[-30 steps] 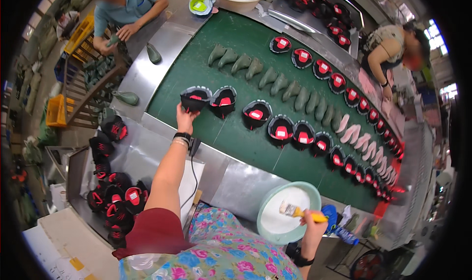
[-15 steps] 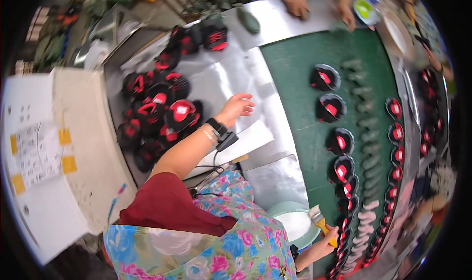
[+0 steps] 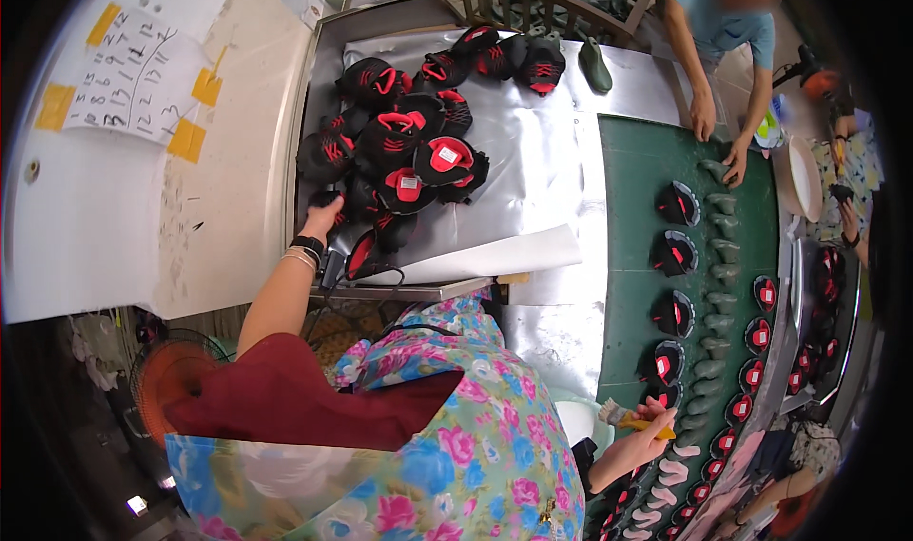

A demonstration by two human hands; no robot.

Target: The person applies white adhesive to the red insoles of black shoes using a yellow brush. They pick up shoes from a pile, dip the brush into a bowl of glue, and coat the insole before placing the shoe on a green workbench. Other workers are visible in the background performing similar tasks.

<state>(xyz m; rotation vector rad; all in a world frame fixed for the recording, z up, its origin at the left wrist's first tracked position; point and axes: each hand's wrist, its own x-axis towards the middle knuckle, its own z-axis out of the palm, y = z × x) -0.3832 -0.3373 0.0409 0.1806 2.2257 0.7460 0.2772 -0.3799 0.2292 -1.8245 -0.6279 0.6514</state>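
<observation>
At the near left edge of a pile of black and red shoe uppers (image 3: pixel 388 140), my left hand (image 3: pixel 321 220) is closed on a black shoe upper (image 3: pixel 328 200); its fingertips are partly hidden by the dark fabric. My right hand (image 3: pixel 635 448) grips a paintbrush (image 3: pixel 652 428) by its yellow handle, pale bristles pointing left. Beneath the bristles stands a pale green bowl (image 3: pixel 603 431) with white contents, partly hidden by my arm and apron. Beyond the brush, uppers (image 3: pixel 673 313) with grey rims line the green conveyor belt (image 3: pixel 631 161).
A row of dark green shoe lasts (image 3: pixel 720 299) runs along the belt, with pink-topped pieces nearer me. Across the table, a person in a blue shirt (image 3: pixel 747 42) touches a last. A white sheet (image 3: pixel 480 253) lies before the pile; an orange fan (image 3: pixel 176 389) stands at left.
My left hand has gone from above the bare metal sheet leftward to the pile and closed on an upper. My right hand still holds the brush. The view has turned.
</observation>
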